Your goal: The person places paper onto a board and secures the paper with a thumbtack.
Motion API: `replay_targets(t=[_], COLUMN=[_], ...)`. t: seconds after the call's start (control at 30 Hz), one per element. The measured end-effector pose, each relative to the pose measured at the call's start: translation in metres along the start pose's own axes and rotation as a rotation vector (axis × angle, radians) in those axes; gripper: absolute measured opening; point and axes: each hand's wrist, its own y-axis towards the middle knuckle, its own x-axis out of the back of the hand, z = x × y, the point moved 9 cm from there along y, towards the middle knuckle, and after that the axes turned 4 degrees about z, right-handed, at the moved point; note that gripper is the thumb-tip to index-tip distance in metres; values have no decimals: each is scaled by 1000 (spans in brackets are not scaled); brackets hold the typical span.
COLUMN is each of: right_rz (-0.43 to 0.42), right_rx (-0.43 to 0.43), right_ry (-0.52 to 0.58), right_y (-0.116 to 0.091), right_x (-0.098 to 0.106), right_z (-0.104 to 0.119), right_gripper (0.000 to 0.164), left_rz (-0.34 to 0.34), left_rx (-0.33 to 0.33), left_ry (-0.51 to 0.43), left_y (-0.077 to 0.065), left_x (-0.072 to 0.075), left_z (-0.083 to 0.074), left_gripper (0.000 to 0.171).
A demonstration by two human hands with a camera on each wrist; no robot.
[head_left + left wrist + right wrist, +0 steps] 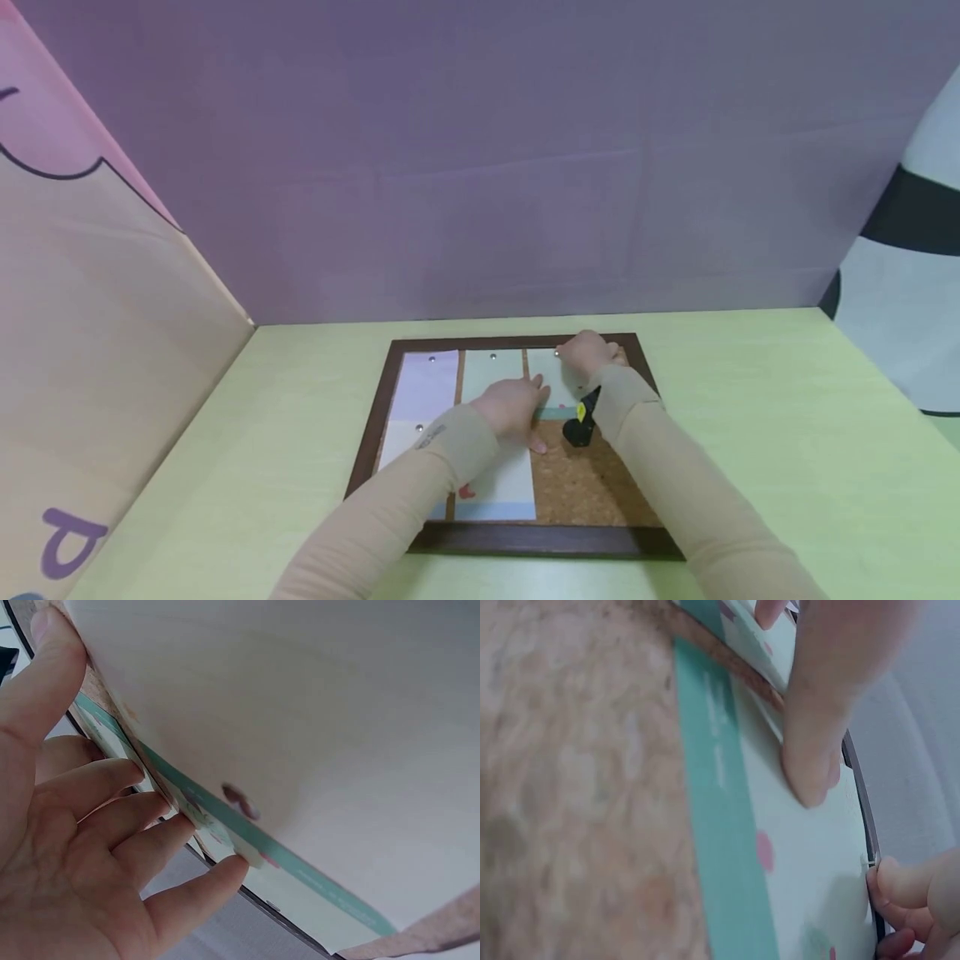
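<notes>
A cork board (585,483) in a dark wooden frame lies on the table, with paper sheets pinned over much of it. My left hand (513,408) rests with spread fingers across the middle green-edged sheet (300,690) and the edge of the right-hand sheet. At the top of that right sheet (802,840), my right hand (590,354) pinches a small thumbtack (871,862) between thumb and fingertip, close to the frame. The thumbtack's point is hidden. Another thumbtack (240,801) sits in the middle column.
A lilac sheet (427,383) fills the upper left of the board, held by a thumbtack (432,359). Below the right sheet, bare cork shows. A purple backdrop (480,167) stands behind the pale table (765,417), with printed panels at both sides.
</notes>
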Motion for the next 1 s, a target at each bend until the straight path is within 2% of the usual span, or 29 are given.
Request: replay_targets(t=[0.13,0.23,0.3,0.37,0.47,0.57,0.67,1.0], right_rz=[-1,-16,-40,-60,-109,-138,-144,-111], right_rx=[46,129,213,307,450,546,586,630], right_ry=[-36,-32,-65,-163,-369,-496,-525,-615], right_y=[-2,-5,-5,-6,-8,-12,-15,-17], right_x=[6,13,18,19,17,15,16,12], right_z=[3,10,18,26,38,45,48,52], right_gripper=[45,41,36,31,26,20,16,17], left_rz=[-3,-2,0,0,3,7,5,11], left_rx=[-3,-3,0,1,0,-1,1,1], left_ry=[18,34,40,50,53,52,52,54], left_y=[2,3,4,4,4,3,3,4], left_x=[0,1,1,1,1,1,1,1], left_z=[-1,-2,-3,-3,-4,-5,-5,-5], left_gripper=[93,93,93,93,93,92,93,93])
